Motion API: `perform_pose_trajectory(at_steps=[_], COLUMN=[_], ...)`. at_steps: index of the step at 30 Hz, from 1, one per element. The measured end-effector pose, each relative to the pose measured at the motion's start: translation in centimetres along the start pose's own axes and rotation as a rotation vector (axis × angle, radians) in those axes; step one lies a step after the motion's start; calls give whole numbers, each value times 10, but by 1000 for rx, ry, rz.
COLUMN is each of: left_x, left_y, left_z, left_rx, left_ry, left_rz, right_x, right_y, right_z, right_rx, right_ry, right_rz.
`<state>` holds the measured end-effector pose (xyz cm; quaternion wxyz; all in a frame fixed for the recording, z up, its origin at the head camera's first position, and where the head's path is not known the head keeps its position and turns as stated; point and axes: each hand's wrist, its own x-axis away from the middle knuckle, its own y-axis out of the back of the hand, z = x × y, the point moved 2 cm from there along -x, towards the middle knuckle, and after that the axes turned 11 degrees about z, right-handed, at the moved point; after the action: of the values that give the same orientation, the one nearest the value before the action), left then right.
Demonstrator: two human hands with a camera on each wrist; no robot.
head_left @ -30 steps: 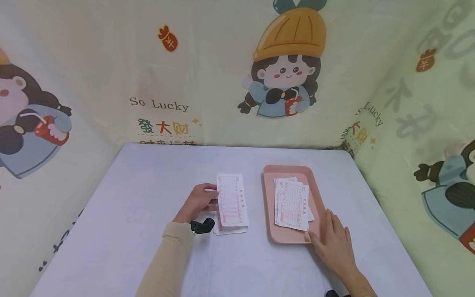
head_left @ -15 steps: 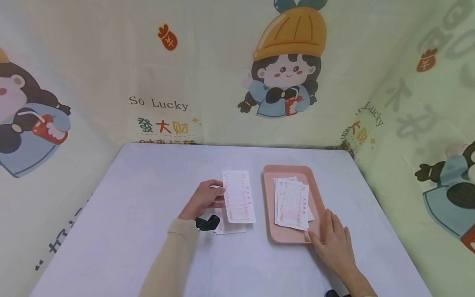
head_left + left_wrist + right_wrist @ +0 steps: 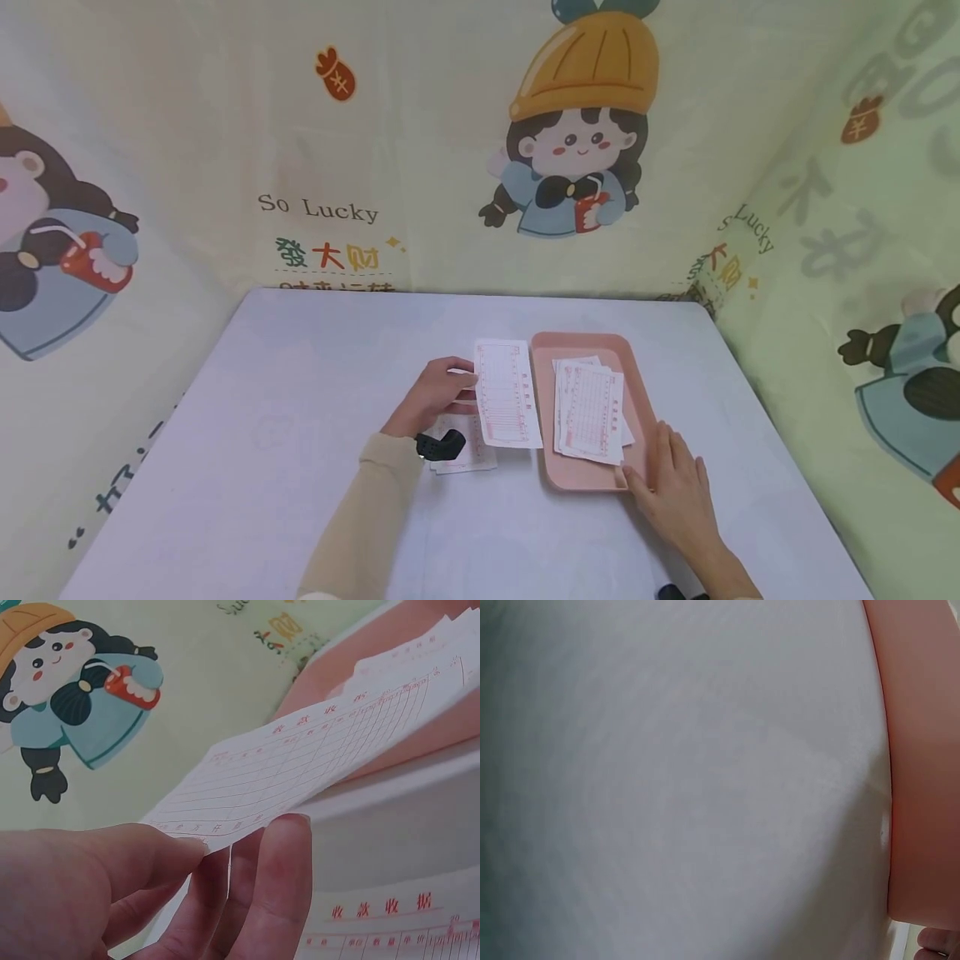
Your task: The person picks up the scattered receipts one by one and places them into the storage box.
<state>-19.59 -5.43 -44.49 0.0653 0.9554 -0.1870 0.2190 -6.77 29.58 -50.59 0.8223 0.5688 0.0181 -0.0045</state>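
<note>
Pale lilac-white colours the tabletop (image 3: 225, 500) beneath both hands, smooth and softly lit, reaching out beyond the fingertips to a back edge that meets a cream, printed wall cloth (image 3: 435, 133). The cloth also rises to either side of the hands, pale green toward the right; straight ahead, above them, it bears a cartoon figure (image 3: 577, 125) in an orange hat, and farther left the words "So Lucky" (image 3: 318, 209) over coloured characters. The left hand (image 3: 435, 396), below a beige sleeve (image 3: 363, 508) and a black wrist strap (image 3: 441, 446), pinches the left edge of a printed slip (image 3: 510, 396) between thumb and fingers; the slip hangs out to the hand's right, raised above the table, its near right corner by the tray's edge, though whether they touch I cannot tell. Just nearer the person than that hand, partly hidden, more slips (image 3: 476, 454) lie flat on the table. The right hand (image 3: 678, 492) rests at the near right corner of a pink tray (image 3: 581, 340), fingers extended along its side, thumb apart at the near rim. Forward and left of this hand, inside the tray, lies an uneven paper stack (image 3: 592, 412) with red print.
</note>
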Motion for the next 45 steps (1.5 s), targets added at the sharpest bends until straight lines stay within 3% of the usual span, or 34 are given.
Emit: perform_pose_trajectory(at_steps=[32, 45], left_x=[-16, -18], left_y=[-53, -65], left_z=[-18, -20], left_rx=[70, 80], left_ry=[-26, -18], left_rz=[131, 142], right_x=[0, 0], right_y=[2, 4], right_z=[2, 3], right_rx=[7, 28], right_ry=[1, -6], right_rz=[-9, -4])
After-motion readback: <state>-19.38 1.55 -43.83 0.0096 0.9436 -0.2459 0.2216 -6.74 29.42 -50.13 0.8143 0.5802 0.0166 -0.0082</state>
